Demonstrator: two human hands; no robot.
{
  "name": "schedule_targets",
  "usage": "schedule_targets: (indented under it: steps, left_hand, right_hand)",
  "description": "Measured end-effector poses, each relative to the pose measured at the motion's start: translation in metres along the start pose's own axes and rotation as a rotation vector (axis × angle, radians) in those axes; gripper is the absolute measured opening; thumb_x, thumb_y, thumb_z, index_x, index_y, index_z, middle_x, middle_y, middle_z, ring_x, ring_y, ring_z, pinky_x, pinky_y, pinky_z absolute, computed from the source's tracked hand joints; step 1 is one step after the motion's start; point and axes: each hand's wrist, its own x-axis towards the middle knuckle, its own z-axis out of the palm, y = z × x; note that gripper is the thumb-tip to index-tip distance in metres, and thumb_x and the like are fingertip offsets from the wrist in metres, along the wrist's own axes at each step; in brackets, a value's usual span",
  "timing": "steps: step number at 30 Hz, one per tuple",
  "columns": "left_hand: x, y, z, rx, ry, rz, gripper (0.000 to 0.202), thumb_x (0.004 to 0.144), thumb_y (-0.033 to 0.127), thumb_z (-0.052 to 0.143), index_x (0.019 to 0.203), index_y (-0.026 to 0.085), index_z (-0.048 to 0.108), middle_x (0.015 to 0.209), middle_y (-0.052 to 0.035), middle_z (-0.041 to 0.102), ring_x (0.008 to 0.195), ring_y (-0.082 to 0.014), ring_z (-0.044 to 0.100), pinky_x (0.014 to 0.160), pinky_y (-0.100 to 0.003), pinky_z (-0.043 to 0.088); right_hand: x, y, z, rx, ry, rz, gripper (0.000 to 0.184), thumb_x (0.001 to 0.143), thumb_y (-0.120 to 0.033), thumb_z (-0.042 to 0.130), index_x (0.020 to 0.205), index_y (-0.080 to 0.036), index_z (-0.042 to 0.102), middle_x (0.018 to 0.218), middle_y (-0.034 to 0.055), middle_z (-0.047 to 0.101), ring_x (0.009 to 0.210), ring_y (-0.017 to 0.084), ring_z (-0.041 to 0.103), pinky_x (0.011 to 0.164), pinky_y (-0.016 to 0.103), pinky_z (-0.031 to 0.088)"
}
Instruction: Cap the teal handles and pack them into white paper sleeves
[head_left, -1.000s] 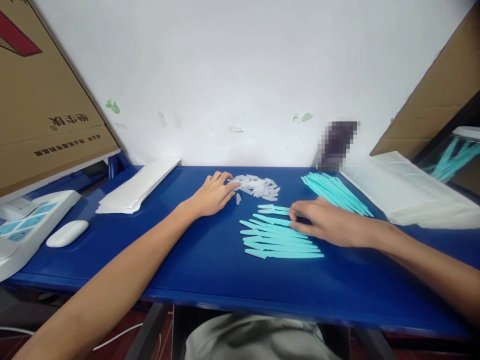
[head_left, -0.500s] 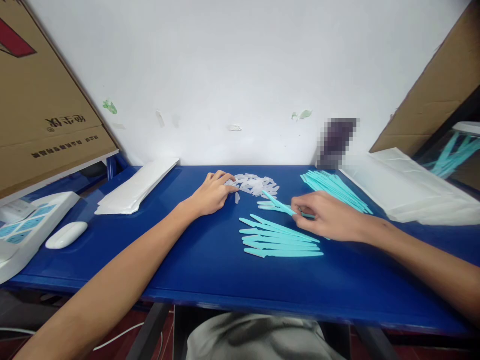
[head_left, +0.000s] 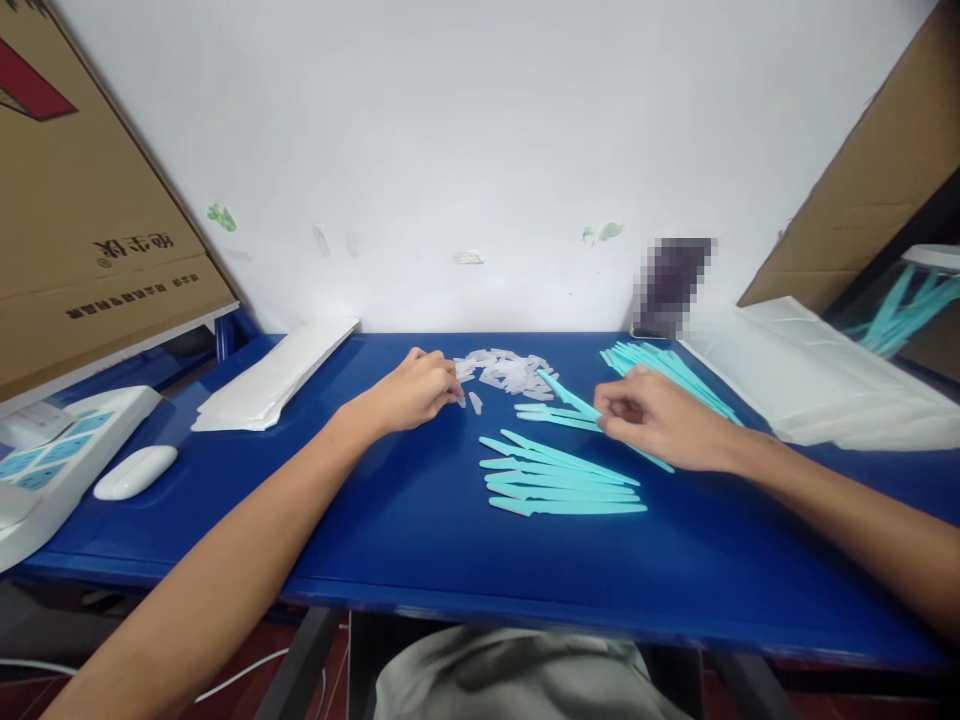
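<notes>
My right hand [head_left: 649,415] is closed around a turquoise eyebrow razor [head_left: 559,388], its blade end pointing up and left toward the pile. At the left edge of a heap of translucent plastic blade caps [head_left: 517,372], my left hand [head_left: 420,390] has its fingers pinched on one small cap [head_left: 460,401]. A loose cap [head_left: 475,403] lies just right of those fingertips. Below the heap, several turquoise razors [head_left: 566,492] lie in a fanned row, with a couple more [head_left: 555,416] partly beneath my right hand.
A bundle of razors [head_left: 667,375] lies at the back right beside white plastic bags [head_left: 840,390]. Flat white sleeves [head_left: 277,375] are stacked at left. A white oval case [head_left: 136,472] and a white tray [head_left: 82,440] stand farther left. Cardboard [head_left: 97,180] leans above them.
My left hand has drawn back slightly left and down from the heap, fingers now pinched on a cap. My right hand has shifted a little right and up with the razor.
</notes>
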Motion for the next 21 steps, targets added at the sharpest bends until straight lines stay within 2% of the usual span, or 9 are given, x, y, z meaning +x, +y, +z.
schedule_targets:
  steps: [3, 6, 8, 10, 14, 16, 18, 21]
  left_hand:
    - [-0.002, -0.004, -0.005, -0.110, -0.027, -0.008, 0.016, 0.093, 0.021, 0.061, 0.096, 0.023, 0.076, 0.105, -0.0053, 0.072, 0.104, -0.0237, 0.058, 0.088, -0.034, 0.035]
    - [-0.003, -0.008, -0.007, -0.275, -0.101, -0.031, 0.015, 0.091, 0.026, 0.064, 0.099, 0.022, 0.076, 0.096, -0.0032, 0.074, 0.090, -0.0190, 0.064, 0.080, -0.029, 0.041]
    - [-0.004, -0.009, -0.007, -0.370, -0.140, -0.072, 0.022, 0.091, 0.030, 0.064, 0.108, 0.021, 0.074, 0.091, -0.0033, 0.074, 0.077, -0.0163, 0.065, 0.070, -0.026, 0.043]
    - [-0.004, -0.009, -0.005, -0.422, -0.146, -0.089, 0.033, 0.091, 0.031, 0.063, 0.122, 0.020, 0.070, 0.093, -0.0039, 0.074, 0.074, -0.0156, 0.064, 0.066, -0.024, 0.043]
    - [-0.003, -0.006, 0.000, -0.401, -0.087, -0.046, 0.049, 0.094, 0.029, 0.057, 0.141, 0.018, 0.057, 0.097, -0.0051, 0.073, 0.085, -0.0172, 0.066, 0.077, -0.026, 0.045]
    - [-0.002, -0.004, 0.002, -0.381, -0.072, -0.019, 0.043, 0.096, 0.027, 0.055, 0.138, 0.020, 0.060, 0.095, -0.0046, 0.073, 0.092, -0.0185, 0.066, 0.087, -0.030, 0.044]
    - [0.000, -0.003, 0.003, -0.386, -0.073, -0.004, 0.036, 0.096, 0.026, 0.055, 0.131, 0.022, 0.066, 0.094, -0.0042, 0.074, 0.095, -0.0194, 0.066, 0.091, -0.031, 0.042]
    - [0.002, -0.003, 0.005, -0.409, -0.057, -0.018, 0.030, 0.094, 0.031, 0.059, 0.119, 0.021, 0.073, 0.094, -0.0055, 0.075, 0.089, -0.0199, 0.067, 0.080, -0.029, 0.045]
  right_hand:
    - [-0.001, 0.001, 0.000, 0.053, -0.013, 0.032, 0.024, 0.081, -0.027, 0.055, 0.061, -0.022, 0.043, 0.051, -0.0072, 0.031, 0.050, 0.011, 0.028, 0.054, 0.029, 0.024]
    - [-0.002, 0.001, -0.001, 0.081, -0.013, 0.056, 0.023, 0.080, -0.028, 0.054, 0.061, -0.022, 0.041, 0.053, -0.0067, 0.033, 0.052, 0.011, 0.028, 0.053, 0.028, 0.025]
    - [-0.002, 0.001, -0.002, 0.085, -0.008, 0.062, 0.022, 0.080, -0.028, 0.053, 0.062, -0.022, 0.041, 0.054, -0.0063, 0.034, 0.053, 0.011, 0.029, 0.054, 0.028, 0.025]
    - [-0.001, 0.000, -0.003, 0.064, -0.003, 0.051, 0.021, 0.080, -0.027, 0.052, 0.063, -0.022, 0.041, 0.056, -0.0055, 0.037, 0.054, 0.011, 0.031, 0.055, 0.028, 0.027]
    - [0.001, 0.000, -0.004, -0.003, 0.027, -0.005, 0.021, 0.079, -0.026, 0.052, 0.061, -0.021, 0.044, 0.060, -0.0026, 0.046, 0.061, 0.014, 0.040, 0.061, 0.029, 0.031]
    - [0.001, 0.001, -0.004, 0.030, 0.011, 0.000, 0.022, 0.080, -0.025, 0.052, 0.060, -0.021, 0.042, 0.056, -0.0037, 0.042, 0.058, 0.013, 0.036, 0.059, 0.029, 0.029]
    - [0.000, 0.001, -0.004, 0.096, -0.026, 0.028, 0.023, 0.080, -0.025, 0.052, 0.061, -0.021, 0.041, 0.054, -0.0052, 0.036, 0.054, 0.012, 0.031, 0.055, 0.028, 0.026]
    - [-0.001, -0.001, -0.003, 0.146, -0.063, 0.044, 0.023, 0.082, -0.026, 0.053, 0.062, -0.022, 0.042, 0.055, -0.0056, 0.036, 0.053, 0.011, 0.030, 0.054, 0.028, 0.026]
